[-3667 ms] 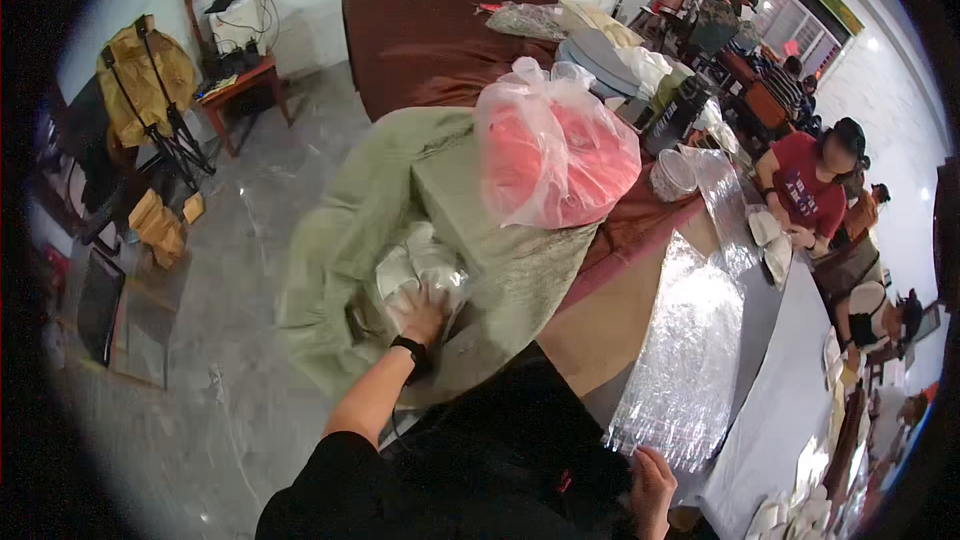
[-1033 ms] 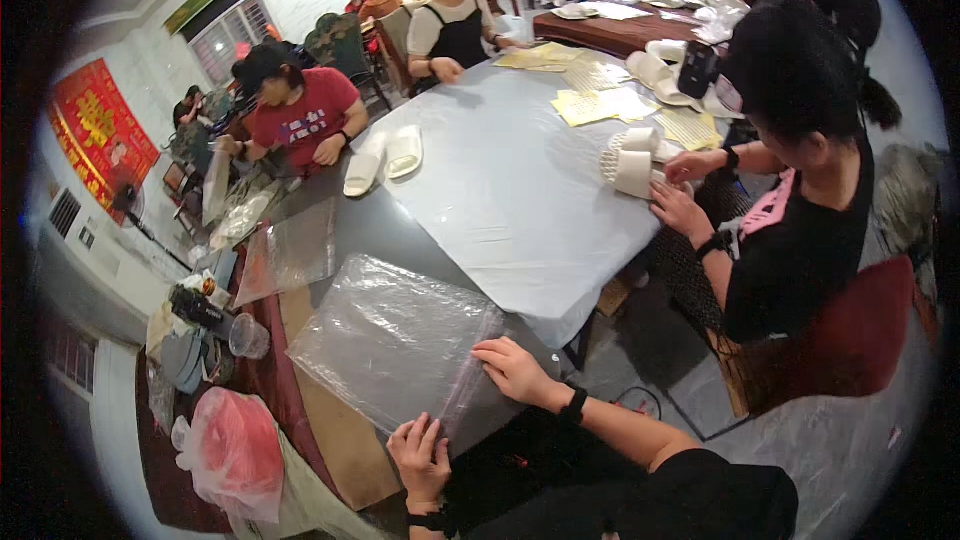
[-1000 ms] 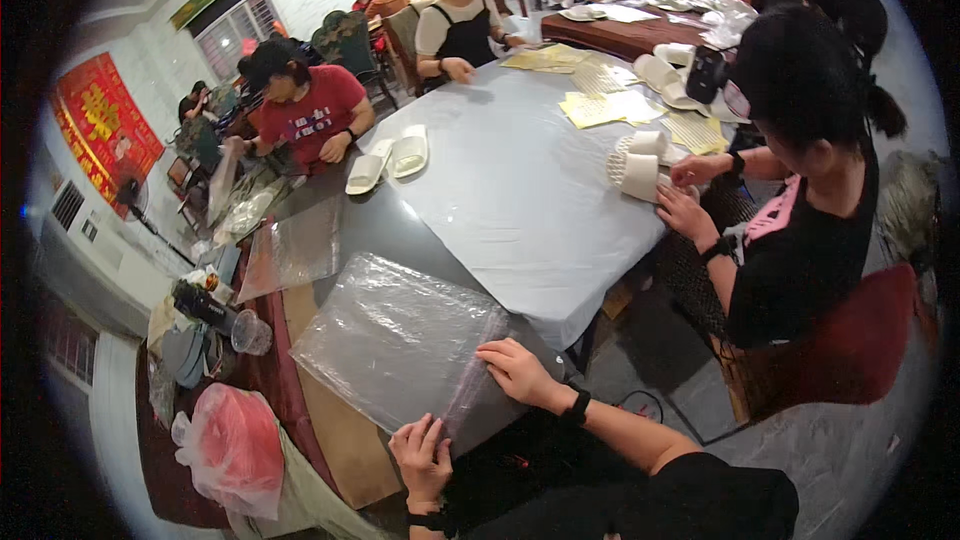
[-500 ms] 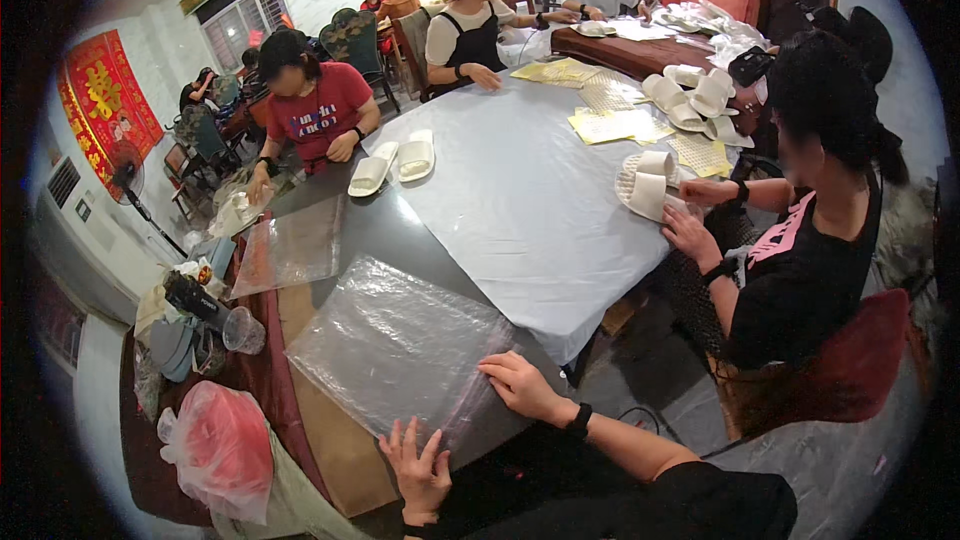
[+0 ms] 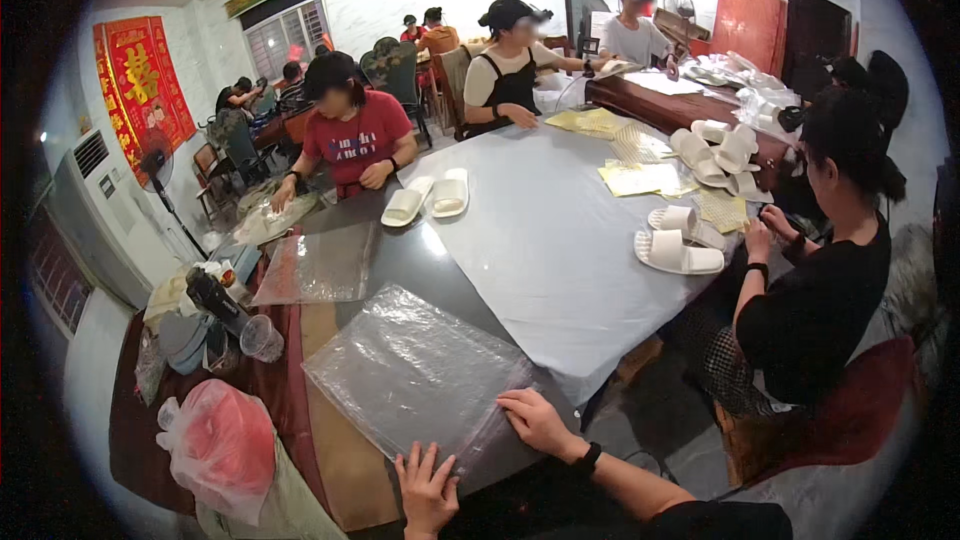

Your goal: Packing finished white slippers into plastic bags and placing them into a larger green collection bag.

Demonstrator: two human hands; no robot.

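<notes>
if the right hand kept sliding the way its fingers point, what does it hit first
The right hand points leftward over the stack of clear plastic bags, which it already touches. Beyond the stack's far edge comes brown table surface, then probably the pink plastic bag, though depth is unclear.

Left hand [image 5: 428, 488] wrist cut off by lower edge, distant workers too small

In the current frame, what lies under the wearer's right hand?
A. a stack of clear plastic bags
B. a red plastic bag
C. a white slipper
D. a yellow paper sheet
A: the right hand rests flat on the near corner of the stack of clear plastic bags at the table edge.
</notes>
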